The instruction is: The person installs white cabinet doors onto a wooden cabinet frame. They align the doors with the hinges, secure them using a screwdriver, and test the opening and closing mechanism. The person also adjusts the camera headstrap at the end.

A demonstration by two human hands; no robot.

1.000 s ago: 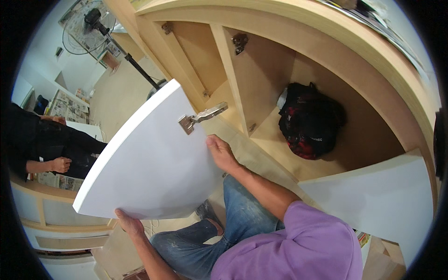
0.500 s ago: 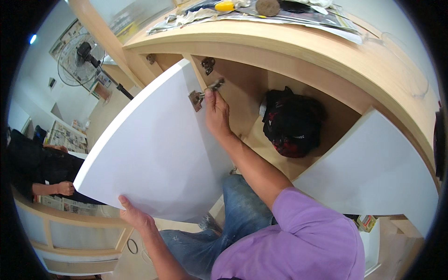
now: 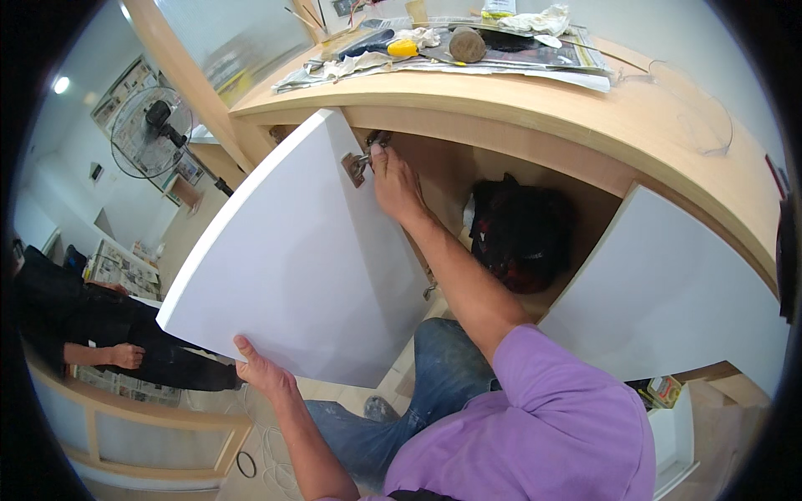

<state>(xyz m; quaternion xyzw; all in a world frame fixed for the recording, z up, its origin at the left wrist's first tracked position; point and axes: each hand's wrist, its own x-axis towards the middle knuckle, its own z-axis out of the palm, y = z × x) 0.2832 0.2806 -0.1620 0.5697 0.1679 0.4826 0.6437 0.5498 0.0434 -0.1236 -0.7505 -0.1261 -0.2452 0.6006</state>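
Observation:
A white cabinet door (image 3: 292,259) stands tilted before the open wooden cabinet (image 3: 535,150). My left hand (image 3: 266,373) grips its lower outer edge, the thumb on the white face and the fingers hidden behind. Near the door's top inner edge, a metal hinge (image 3: 355,167) is fixed to the white face. My right hand (image 3: 395,182) is closed on the hinge's arm, close to the cabinet's upright; its fingertips are partly hidden. Just above them a dark metal fitting (image 3: 378,137) shows on the upright. A second hinge (image 3: 429,290) sits lower on the same door edge.
Inside the cabinet lies a black bag (image 3: 522,234). Another white door (image 3: 677,292) stands open at right. Newspaper (image 3: 535,57) with tools and rags covers part of the cabinet top. At left are a person in dark clothes (image 3: 92,317) and a standing fan (image 3: 154,125).
The door has shifted slightly right, its hinge arm now nearer the fitting on the upright. My right hand has moved up with the hinge, and my left hand has moved slightly right.

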